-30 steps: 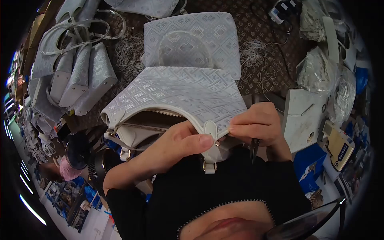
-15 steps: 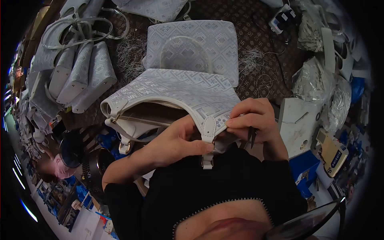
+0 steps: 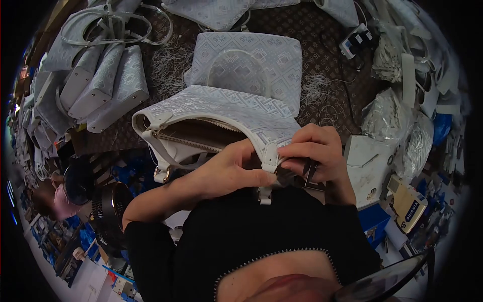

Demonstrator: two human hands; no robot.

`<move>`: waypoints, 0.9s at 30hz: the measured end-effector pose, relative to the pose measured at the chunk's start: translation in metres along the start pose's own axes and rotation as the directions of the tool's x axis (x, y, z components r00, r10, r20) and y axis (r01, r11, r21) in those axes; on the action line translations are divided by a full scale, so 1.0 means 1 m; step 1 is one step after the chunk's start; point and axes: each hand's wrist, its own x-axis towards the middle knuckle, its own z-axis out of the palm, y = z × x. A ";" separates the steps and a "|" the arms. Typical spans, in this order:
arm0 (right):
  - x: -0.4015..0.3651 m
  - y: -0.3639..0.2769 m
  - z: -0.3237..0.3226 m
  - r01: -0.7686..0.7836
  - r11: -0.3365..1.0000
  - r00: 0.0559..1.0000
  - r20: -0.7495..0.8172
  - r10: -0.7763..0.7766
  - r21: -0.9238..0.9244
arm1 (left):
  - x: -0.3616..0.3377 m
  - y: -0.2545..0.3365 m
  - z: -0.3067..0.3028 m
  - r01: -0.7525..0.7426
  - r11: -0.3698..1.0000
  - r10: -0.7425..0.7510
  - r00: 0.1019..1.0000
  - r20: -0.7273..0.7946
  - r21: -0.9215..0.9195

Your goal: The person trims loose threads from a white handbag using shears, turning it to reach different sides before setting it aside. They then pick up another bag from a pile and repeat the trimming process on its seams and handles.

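Note:
A patterned white handbag (image 3: 221,103) lies on its side before me, its zipped mouth open toward me. My left hand (image 3: 229,173) grips the bag's edge, fingers inside the opening and thumb by the white strap tab (image 3: 270,156). On the other side of that tab, my right hand (image 3: 317,153) pinches the bag's edge between thumb and fingers. Dark metal snips (image 3: 310,172) hang within the right hand, partly hidden by its fingers. A buckle with a short strap end (image 3: 264,195) dangles below the left thumb.
Another patterned bag (image 3: 246,60) lies flat behind. Several bags (image 3: 113,93) stand at the left. Loose thread piles (image 3: 316,86) lie on the brown cloth (image 3: 334,118). At the right are plastic-wrapped parts (image 3: 387,118), a white box (image 3: 365,168) and a power strip (image 3: 355,43).
The view has shifted slightly. My right hand has moved closer to the strap tab, and the snips in it have tilted.

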 end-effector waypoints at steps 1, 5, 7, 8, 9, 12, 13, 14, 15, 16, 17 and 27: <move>0.000 0.001 0.000 0.003 1.000 1.000 0.008 -0.003 -0.002 | 0.000 -0.001 -0.001 -0.010 1.000 0.010 1.000 0.014 0.006; -0.006 0.004 0.003 -0.011 1.000 0.998 -0.056 0.010 -0.013 | -0.001 -0.014 -0.005 -0.166 0.986 0.165 0.985 0.055 0.017; -0.005 0.005 0.004 -0.029 0.999 0.997 -0.066 0.028 -0.024 | -0.001 -0.015 -0.006 -0.221 0.965 0.232 0.970 0.071 -0.139; -0.004 0.007 0.004 -0.015 1.000 0.996 -0.087 0.014 -0.012 | -0.001 -0.015 -0.009 -0.241 0.958 0.254 0.965 0.071 -0.154; -0.004 0.007 0.004 -0.002 1.000 0.994 -0.107 0.002 -0.002 | -0.002 -0.016 -0.014 -0.206 0.971 0.217 0.973 0.077 -0.124; -0.004 0.006 0.006 -0.028 0.999 0.993 -0.115 0.031 0.022 | -0.005 -0.016 -0.017 -0.205 0.973 0.212 0.976 0.056 -0.106; -0.004 0.005 0.006 -0.027 0.999 0.994 -0.102 0.029 0.020 | -0.006 -0.017 -0.017 -0.226 0.969 0.229 0.973 0.028 -0.100; -0.004 0.004 0.007 -0.041 0.999 0.993 -0.106 0.044 0.026 | -0.006 -0.019 -0.017 -0.233 0.967 0.237 0.971 0.027 -0.104; -0.004 0.003 0.007 -0.057 0.998 0.992 -0.113 0.060 0.031 | -0.004 -0.024 -0.015 -0.256 0.958 0.261 0.965 0.023 -0.133; -0.003 0.004 0.007 -0.056 0.998 0.992 -0.112 0.059 0.028 | -0.002 -0.028 -0.015 -0.276 0.948 0.283 0.959 0.020 -0.160; -0.003 0.003 0.008 -0.050 0.998 0.993 -0.102 0.053 0.033 | 0.000 -0.031 -0.015 -0.275 0.948 0.282 0.959 0.022 -0.160; -0.008 0.005 0.008 -0.026 0.999 0.994 -0.103 0.028 0.027 | 0.003 -0.037 -0.015 -0.287 0.956 0.286 0.958 -0.026 -0.066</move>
